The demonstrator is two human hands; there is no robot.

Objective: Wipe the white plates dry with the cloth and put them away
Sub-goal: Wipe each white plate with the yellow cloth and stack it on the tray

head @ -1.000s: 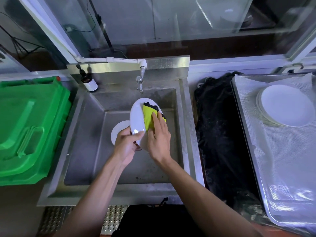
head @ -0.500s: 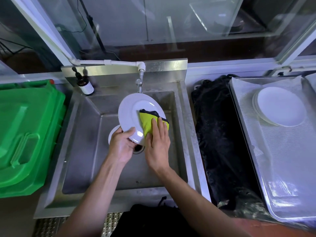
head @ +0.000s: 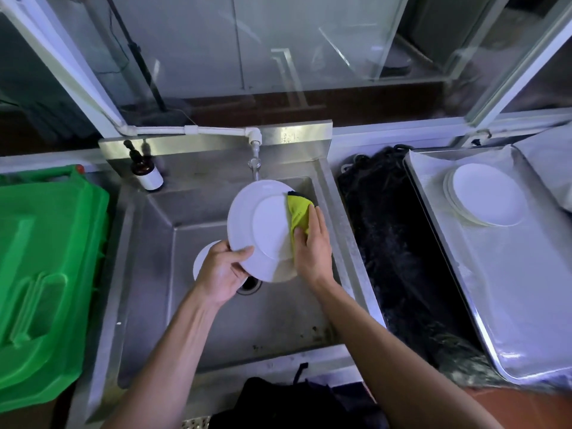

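Left hand [head: 221, 270] fingers [head: 244, 252] pinch the rim of a white plate [head: 263, 230] at frame centre, over the sink [head: 148, 274]; the right hand [head: 311, 246] presses a yellow cloth [head: 298, 212] on it. Rigid, likely slick and breakable; rim grips look safest.

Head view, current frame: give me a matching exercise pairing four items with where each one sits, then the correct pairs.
Items:
1. Yellow-green cloth
2. Stack of white plates
3. Brown glass pump bottle
4. Green plastic crate

Places:
A. On the metal tray at right
B. Left of the steel sink
C. Back left corner of the sink ledge
D. Pressed on the held white plate by the right hand

Pairs: 1-D, 2-A, 3-C, 4-B
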